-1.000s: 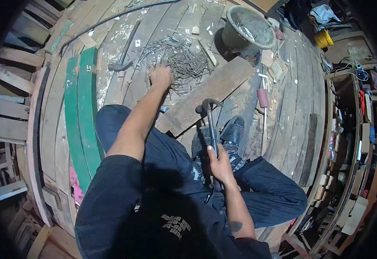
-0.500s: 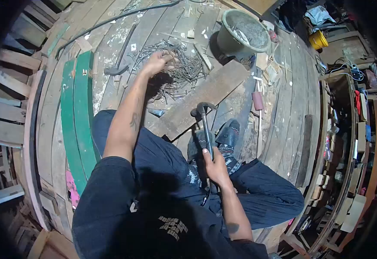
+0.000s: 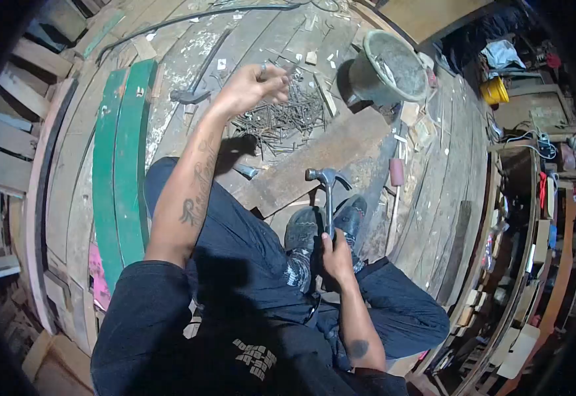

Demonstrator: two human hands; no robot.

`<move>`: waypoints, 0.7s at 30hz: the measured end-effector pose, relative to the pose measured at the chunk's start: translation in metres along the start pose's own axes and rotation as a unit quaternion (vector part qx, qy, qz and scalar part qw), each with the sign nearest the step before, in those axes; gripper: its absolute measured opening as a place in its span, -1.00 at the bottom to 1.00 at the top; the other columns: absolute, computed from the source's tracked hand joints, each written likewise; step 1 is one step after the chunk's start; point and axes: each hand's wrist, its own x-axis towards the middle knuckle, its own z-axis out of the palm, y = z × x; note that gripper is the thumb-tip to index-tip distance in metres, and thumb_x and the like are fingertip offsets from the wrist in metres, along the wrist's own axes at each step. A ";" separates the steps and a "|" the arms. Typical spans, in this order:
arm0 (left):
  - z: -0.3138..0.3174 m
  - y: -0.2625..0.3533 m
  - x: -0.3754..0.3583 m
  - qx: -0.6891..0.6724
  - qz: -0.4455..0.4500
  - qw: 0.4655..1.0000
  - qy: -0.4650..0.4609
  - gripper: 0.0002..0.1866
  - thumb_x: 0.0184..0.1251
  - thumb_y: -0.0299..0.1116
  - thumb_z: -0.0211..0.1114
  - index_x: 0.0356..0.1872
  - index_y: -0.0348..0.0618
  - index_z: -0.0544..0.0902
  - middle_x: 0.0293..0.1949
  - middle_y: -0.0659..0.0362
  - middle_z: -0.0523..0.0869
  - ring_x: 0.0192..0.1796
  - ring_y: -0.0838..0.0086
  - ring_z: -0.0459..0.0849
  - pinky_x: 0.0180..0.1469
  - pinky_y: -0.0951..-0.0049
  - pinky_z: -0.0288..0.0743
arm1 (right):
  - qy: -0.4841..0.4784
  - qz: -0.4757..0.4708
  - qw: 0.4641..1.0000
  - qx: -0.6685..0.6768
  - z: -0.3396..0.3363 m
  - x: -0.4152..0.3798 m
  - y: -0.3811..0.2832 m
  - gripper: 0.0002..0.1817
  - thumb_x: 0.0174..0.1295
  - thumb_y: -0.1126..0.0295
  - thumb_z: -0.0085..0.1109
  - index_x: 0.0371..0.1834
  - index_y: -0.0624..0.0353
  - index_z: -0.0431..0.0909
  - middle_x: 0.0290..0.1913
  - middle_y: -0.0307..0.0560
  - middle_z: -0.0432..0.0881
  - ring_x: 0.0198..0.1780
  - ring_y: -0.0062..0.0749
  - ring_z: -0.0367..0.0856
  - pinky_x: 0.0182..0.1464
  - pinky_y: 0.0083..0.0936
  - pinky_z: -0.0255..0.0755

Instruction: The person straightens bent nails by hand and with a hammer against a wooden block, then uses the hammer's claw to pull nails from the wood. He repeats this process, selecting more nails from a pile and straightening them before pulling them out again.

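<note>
My right hand point(image 3: 338, 259) is wrapped around the handle of a claw hammer point(image 3: 329, 188), whose head points away from me over my shoes. My left hand point(image 3: 256, 89) is raised above a loose pile of nails point(image 3: 285, 115) on the plank floor. Its fingers are curled together, and a small blurred dark bit shows by the fingertips; I cannot make out what it is. Between the pile and my feet lies a worn wooden board point(image 3: 321, 158), set at a slant.
A bucket point(image 3: 369, 66) of grey material stands beyond the board. Green planks point(image 3: 129, 165) lie to my left, near a hammer-like tool point(image 3: 189, 97). A stick with a pink cylinder point(image 3: 396, 171) lies at right, before cluttered shelves point(image 3: 499, 264).
My left hand has lifted from the nail pile, moving up and slightly right in view. The hammer has turned more upright in my right hand. The whole view has shifted a little.
</note>
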 end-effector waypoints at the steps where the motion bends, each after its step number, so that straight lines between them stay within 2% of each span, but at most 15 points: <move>1: 0.000 -0.007 0.000 0.007 -0.017 0.999 -0.027 -0.64 0.59 -0.33 0.19 0.23 -0.37 0.57 -0.02 -0.02 0.78 -0.05 0.38 0.82 0.02 0.36 0.74 | -0.002 -0.003 1.000 -0.006 -0.003 0.002 -0.001 -0.58 0.53 0.17 0.01 0.20 0.31 0.49 -0.01 0.53 0.63 0.09 0.43 0.60 0.11 0.05 0.44; 2: 0.000 -0.013 0.001 0.024 -0.026 0.998 -0.047 -0.62 0.58 -0.33 0.21 0.23 -0.40 0.56 -0.04 -0.04 0.78 -0.08 0.37 0.82 -0.04 0.38 0.76 | -0.015 -0.010 1.000 -0.022 -0.006 0.005 -0.003 -0.59 0.52 0.20 0.04 0.20 0.32 0.50 0.03 0.49 0.63 0.11 0.37 0.60 0.15 -0.01 0.44; 4: 0.005 -0.015 0.002 -0.045 -0.051 0.994 -0.088 -0.61 0.56 -0.34 0.23 0.22 -0.44 0.55 -0.09 -0.05 0.77 -0.11 0.34 0.82 -0.07 0.41 0.78 | -0.023 -0.015 0.999 -0.040 -0.014 0.010 -0.014 -0.60 0.51 0.22 0.07 0.20 0.32 0.52 0.07 0.45 0.62 0.14 0.31 0.59 0.18 -0.06 0.44; 6: 0.012 0.001 -0.002 -0.049 -0.043 0.992 -0.111 -0.62 0.55 -0.36 0.23 0.22 -0.46 0.53 -0.12 -0.05 0.77 -0.14 0.33 0.82 -0.09 0.42 0.78 | 0.074 -0.108 0.990 0.058 -0.025 0.023 -0.042 -0.64 0.48 0.28 0.12 0.16 0.33 0.56 0.05 0.35 0.63 0.13 0.19 0.61 0.19 -0.16 0.45; 7: 0.015 0.009 -0.006 -0.062 -0.053 0.988 -0.129 -0.62 0.56 -0.38 0.21 0.22 -0.47 0.52 -0.10 -0.06 0.76 -0.11 0.34 0.81 -0.07 0.40 0.78 | 0.096 -0.136 0.983 0.075 -0.028 0.035 -0.052 -0.64 0.47 0.29 0.14 0.16 0.34 0.57 -0.03 0.29 0.65 0.05 0.09 0.65 0.15 -0.21 0.47; 8: 0.018 0.003 -0.005 -0.066 -0.049 0.987 -0.135 -0.62 0.56 -0.38 0.21 0.22 -0.47 0.52 -0.10 -0.06 0.76 -0.11 0.34 0.81 -0.07 0.40 0.78 | 0.052 -0.095 0.984 0.142 -0.034 0.048 -0.066 -0.64 0.48 0.29 0.14 0.16 0.34 0.57 -0.04 0.22 0.69 0.00 -0.06 0.69 0.10 -0.27 0.50; 9: 0.021 -0.009 -0.003 -0.066 -0.036 0.986 -0.151 -0.63 0.56 -0.39 0.21 0.21 -0.48 0.52 -0.09 -0.07 0.76 -0.08 0.33 0.80 -0.04 0.39 0.78 | 0.046 -0.086 0.973 0.210 -0.042 0.053 -0.094 -0.62 0.49 0.28 0.12 0.20 0.34 0.57 -0.02 0.15 0.71 -0.03 -0.24 0.69 0.06 -0.34 0.52; 10: 0.022 -0.016 -0.001 -0.065 -0.023 0.984 -0.164 -0.64 0.56 -0.40 0.20 0.20 -0.49 0.53 -0.08 -0.08 0.75 -0.06 0.33 0.80 -0.01 0.38 0.78 | 0.037 -0.114 0.974 0.193 -0.050 0.061 -0.117 -0.60 0.51 0.26 0.11 0.23 0.34 0.56 0.02 0.12 0.72 -0.03 -0.35 0.67 0.06 -0.38 0.52; 12: 0.022 -0.015 -0.004 -0.038 -0.028 0.977 -0.210 -0.64 0.55 -0.42 0.22 0.18 -0.52 0.53 -0.07 -0.08 0.75 -0.03 0.29 0.79 0.03 0.35 0.75 | 0.051 -0.118 0.970 0.207 -0.045 0.085 -0.143 -0.58 0.50 0.26 0.13 0.25 0.36 0.55 0.01 0.10 0.73 -0.04 -0.35 0.67 0.09 -0.37 0.51; 14: 0.024 -0.021 -0.001 -0.074 -0.048 0.960 -0.267 -0.65 0.53 -0.42 0.26 0.15 -0.51 0.56 -0.09 -0.06 0.77 -0.06 0.30 0.80 0.01 0.36 0.74 | 0.056 -0.143 0.940 0.304 -0.035 0.104 -0.164 -0.57 0.49 0.25 0.15 0.25 0.37 0.55 -0.05 0.01 0.74 -0.06 -0.39 0.67 0.04 -0.43 0.54; 16: 0.025 -0.015 -0.006 -0.030 -0.047 0.961 -0.272 -0.70 0.49 -0.41 0.30 0.06 -0.47 0.66 -0.17 -0.02 0.82 -0.16 0.37 0.82 0.01 0.41 0.74 | 0.028 -0.083 0.925 0.369 -0.030 0.105 -0.190 -0.59 0.50 0.25 0.16 0.24 0.35 0.57 -0.09 -0.05 0.73 -0.12 -0.46 0.68 -0.06 -0.52 0.56; 18: 0.022 -0.005 -0.009 0.156 -0.006 0.951 -0.268 -0.70 0.47 -0.41 0.32 0.06 -0.47 0.66 -0.18 -0.01 0.83 -0.19 0.39 0.82 -0.04 0.43 0.75 | -0.016 -0.078 0.887 0.454 -0.016 0.111 -0.193 -0.71 0.50 0.30 0.18 0.05 0.34 0.64 -0.20 -0.11 0.70 -0.29 -0.58 0.62 -0.22 -0.60 0.52; 19: 0.022 -0.010 -0.011 0.025 -0.072 0.955 -0.286 -0.71 0.46 -0.44 0.32 0.06 -0.47 0.68 -0.20 0.00 0.84 -0.20 0.43 0.82 -0.11 0.46 0.77 | -0.021 -0.080 0.884 0.459 -0.007 0.117 -0.185 -0.73 0.49 0.30 0.19 0.00 0.34 0.64 -0.23 -0.13 0.70 -0.31 -0.58 0.61 -0.24 -0.61 0.51; 20: 0.021 -0.016 -0.008 -0.019 -0.099 0.946 -0.310 -0.74 0.46 -0.49 0.29 0.04 -0.50 0.68 -0.21 0.00 0.83 -0.19 0.42 0.83 -0.13 0.47 0.78 | -0.027 -0.079 0.881 0.465 0.000 0.119 -0.179 -0.74 0.49 0.30 0.20 -0.04 0.34 0.65 -0.26 -0.15 0.69 -0.33 -0.59 0.60 -0.26 -0.62 0.49; 21: 0.021 -0.024 -0.006 0.002 -0.100 0.945 -0.312 -0.75 0.44 -0.46 0.32 0.01 -0.44 0.71 -0.24 0.03 0.84 -0.24 0.46 0.81 -0.18 0.47 0.75 | -0.021 -0.071 0.870 0.487 0.007 0.120 -0.172 -0.75 0.47 0.31 0.23 -0.07 0.33 0.67 -0.29 -0.17 0.69 -0.35 -0.59 0.59 -0.29 -0.64 0.45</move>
